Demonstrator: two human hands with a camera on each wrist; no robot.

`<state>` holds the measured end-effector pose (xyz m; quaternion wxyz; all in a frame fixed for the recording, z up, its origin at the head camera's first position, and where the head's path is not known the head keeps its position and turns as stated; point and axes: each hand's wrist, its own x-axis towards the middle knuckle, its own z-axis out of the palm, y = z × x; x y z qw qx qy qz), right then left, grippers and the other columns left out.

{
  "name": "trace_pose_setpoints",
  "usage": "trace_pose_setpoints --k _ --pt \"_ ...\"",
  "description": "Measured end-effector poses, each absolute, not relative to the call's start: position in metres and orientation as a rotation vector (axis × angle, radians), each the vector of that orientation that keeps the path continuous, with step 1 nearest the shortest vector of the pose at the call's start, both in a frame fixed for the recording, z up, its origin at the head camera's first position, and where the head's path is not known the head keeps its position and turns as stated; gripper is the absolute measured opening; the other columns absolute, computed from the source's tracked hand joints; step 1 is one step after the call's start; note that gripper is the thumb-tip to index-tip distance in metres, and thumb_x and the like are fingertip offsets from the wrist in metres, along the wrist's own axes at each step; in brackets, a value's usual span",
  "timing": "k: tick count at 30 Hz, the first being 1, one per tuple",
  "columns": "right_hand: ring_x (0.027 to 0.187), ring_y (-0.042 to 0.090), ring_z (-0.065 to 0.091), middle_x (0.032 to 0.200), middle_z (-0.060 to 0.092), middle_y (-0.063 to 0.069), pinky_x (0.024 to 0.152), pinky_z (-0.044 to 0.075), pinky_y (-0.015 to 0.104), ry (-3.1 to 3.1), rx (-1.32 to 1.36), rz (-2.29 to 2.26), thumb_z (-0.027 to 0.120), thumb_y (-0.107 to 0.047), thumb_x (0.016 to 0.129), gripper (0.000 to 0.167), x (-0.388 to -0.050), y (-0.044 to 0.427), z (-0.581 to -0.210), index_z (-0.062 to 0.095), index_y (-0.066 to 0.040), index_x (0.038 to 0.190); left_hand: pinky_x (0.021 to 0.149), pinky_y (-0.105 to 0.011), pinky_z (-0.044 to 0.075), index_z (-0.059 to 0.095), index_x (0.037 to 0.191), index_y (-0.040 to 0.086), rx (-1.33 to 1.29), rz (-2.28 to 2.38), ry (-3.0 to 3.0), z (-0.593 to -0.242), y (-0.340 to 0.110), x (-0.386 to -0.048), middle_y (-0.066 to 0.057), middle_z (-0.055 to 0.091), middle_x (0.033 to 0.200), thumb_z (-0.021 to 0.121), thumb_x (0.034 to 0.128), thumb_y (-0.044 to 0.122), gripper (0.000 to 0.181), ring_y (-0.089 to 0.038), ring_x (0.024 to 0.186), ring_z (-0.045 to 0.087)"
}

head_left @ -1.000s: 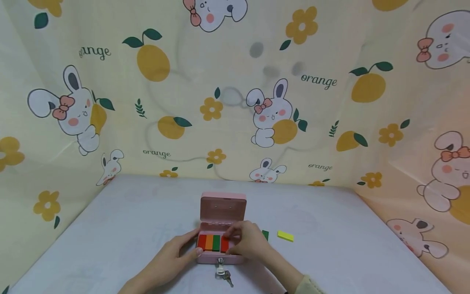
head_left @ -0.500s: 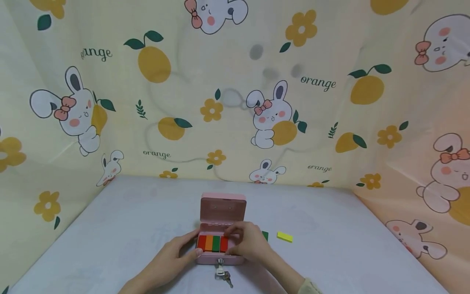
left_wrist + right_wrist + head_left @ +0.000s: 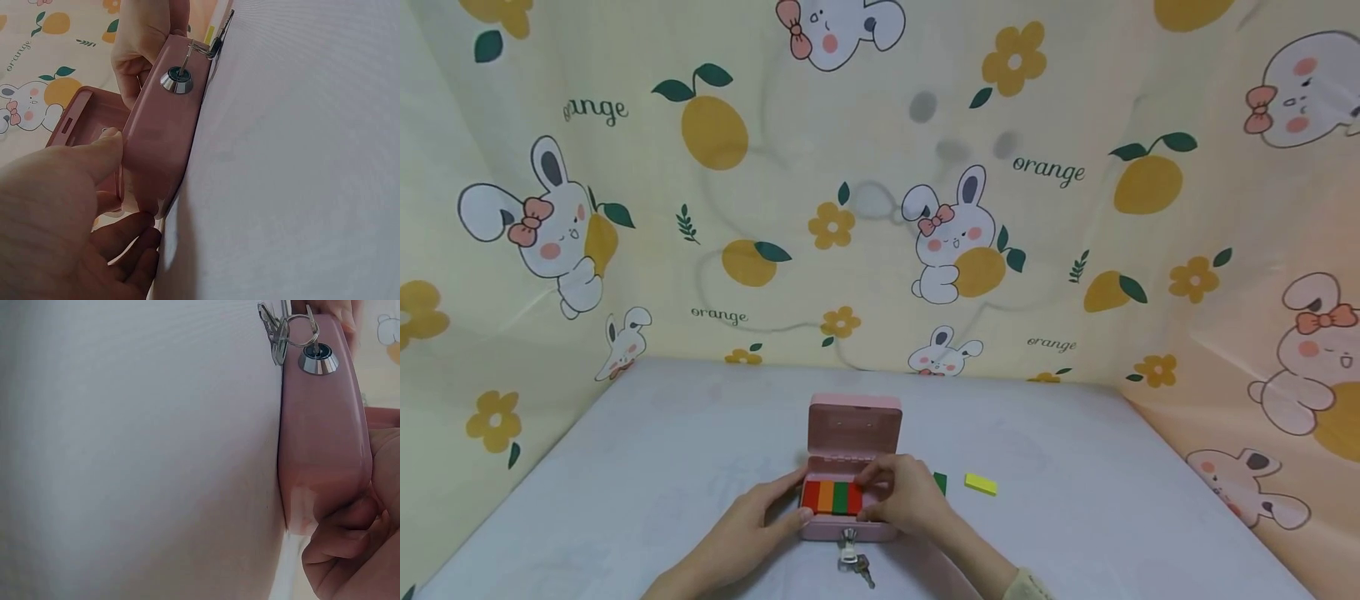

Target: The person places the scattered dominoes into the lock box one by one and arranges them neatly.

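Note:
A small pink cash box (image 3: 817, 531) stands on the table with its lid (image 3: 853, 429) raised. Inside, a red block (image 3: 810, 496), an orange block (image 3: 825, 497) and a green block (image 3: 840, 497) lie side by side at the left. My left hand (image 3: 748, 521) holds the box's left side, the thumb (image 3: 103, 150) on its rim in the left wrist view. With thumb and forefinger, my right hand (image 3: 910, 497) pinches another red block (image 3: 854, 498), which lies against the green one. Its contact with the block is hidden in the right wrist view.
A key sits in the front lock (image 3: 319, 359), with more keys (image 3: 859, 567) hanging from its ring onto the white tabletop (image 3: 1075, 500). Right of the box lie a yellow block (image 3: 981, 484) and a green block (image 3: 941, 482), the latter partly behind my right hand. A patterned cloth (image 3: 880, 283) stands behind.
The pinched red block has slid slightly left, closing the narrow gap to the green block. My right hand has shifted left a little with it; my left hand stays on the box.

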<state>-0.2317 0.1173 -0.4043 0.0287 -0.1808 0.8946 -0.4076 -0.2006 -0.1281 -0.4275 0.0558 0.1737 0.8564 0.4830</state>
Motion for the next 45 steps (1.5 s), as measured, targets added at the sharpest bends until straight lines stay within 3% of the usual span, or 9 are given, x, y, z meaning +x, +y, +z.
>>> trace_pose_setpoints --k 8,34,45 --pt "0.105 0.023 0.063 0.100 0.070 -0.006 0.096 0.048 0.052 2.758 -0.541 -1.254 0.090 -0.005 0.067 0.039 -0.2313 0.1185 -0.4038 0.072 -0.015 0.101 0.107 -0.063 0.029 0.044 0.149 0.009 0.514 1.463 2.599 -0.4259 -0.1268 -0.2006 -0.012 0.043 0.149 0.063 0.0942 0.046 0.069 -0.040 0.138 0.034" --pt "0.105 0.022 0.062 0.101 0.069 -0.008 0.098 0.047 0.051 2.755 -0.544 -1.267 0.088 -0.001 0.069 0.040 -0.2301 0.1170 -0.4087 0.071 -0.015 0.102 0.106 -0.064 0.030 0.044 0.149 0.010 0.438 1.455 2.588 -0.4266 -0.1270 -0.2004 -0.012 0.045 0.149 0.066 0.0922 0.046 0.070 -0.041 0.138 0.034" --pt "0.106 0.024 0.061 0.102 0.069 -0.007 0.098 0.045 0.056 2.751 -0.523 -1.286 0.088 -0.001 0.068 0.040 -0.2290 0.1171 -0.4071 0.071 -0.015 0.102 0.106 -0.064 0.030 0.044 0.149 0.011 0.419 1.452 2.592 -0.4275 -0.1267 -0.2006 -0.013 0.044 0.149 0.066 0.0919 0.047 0.071 -0.042 0.137 0.034"
